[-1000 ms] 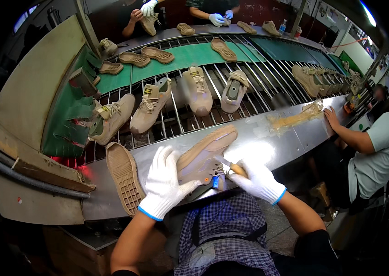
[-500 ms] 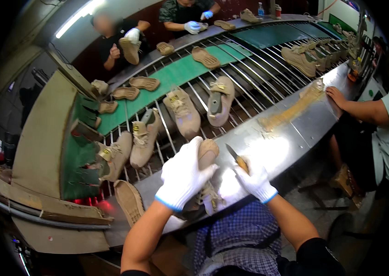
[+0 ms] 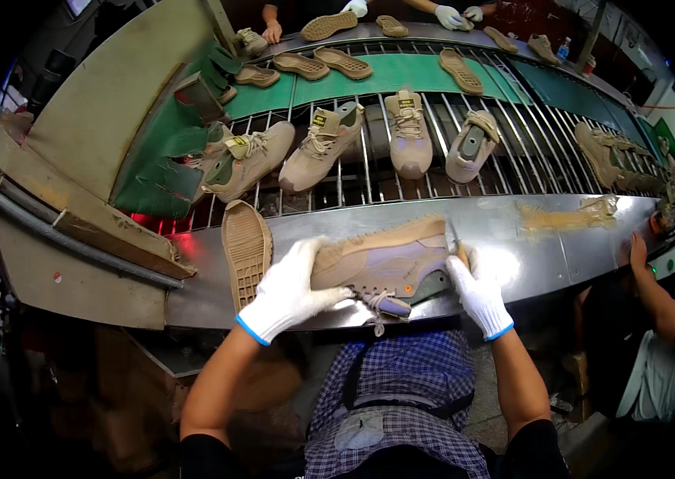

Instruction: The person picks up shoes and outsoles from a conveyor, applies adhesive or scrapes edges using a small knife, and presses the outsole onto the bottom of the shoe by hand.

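Note:
A beige lace-up shoe (image 3: 389, 259) with lilac side panels lies tipped between my hands, its collar and laces toward me. My gloved left hand (image 3: 293, 283) is closed round its toe end. At the heel end is my gloved right hand (image 3: 477, 291), fingers wrapped round a small knife with a yellowish handle (image 3: 463, 254). The knife's blade stands close to the heel edge; whether it touches cannot be made out. Left of the shoe, a loose tan outsole (image 3: 246, 247) rests tread up, partly behind my left hand.
A metal ledge (image 3: 337, 219) runs along the near side of a rod conveyor (image 3: 361, 180) carrying several beige shoes (image 3: 411, 140). Loose soles (image 3: 343, 62) lie on a green sheet (image 3: 393, 72) beyond. Gloved co-workers' hands (image 3: 447, 16) are across; another person's arm (image 3: 657, 279) is right.
The shoe has been turned from toe-up to lengthwise, heel to the right. My right hand has brought the knife to the heel. The view has swung, shifting the surroundings.

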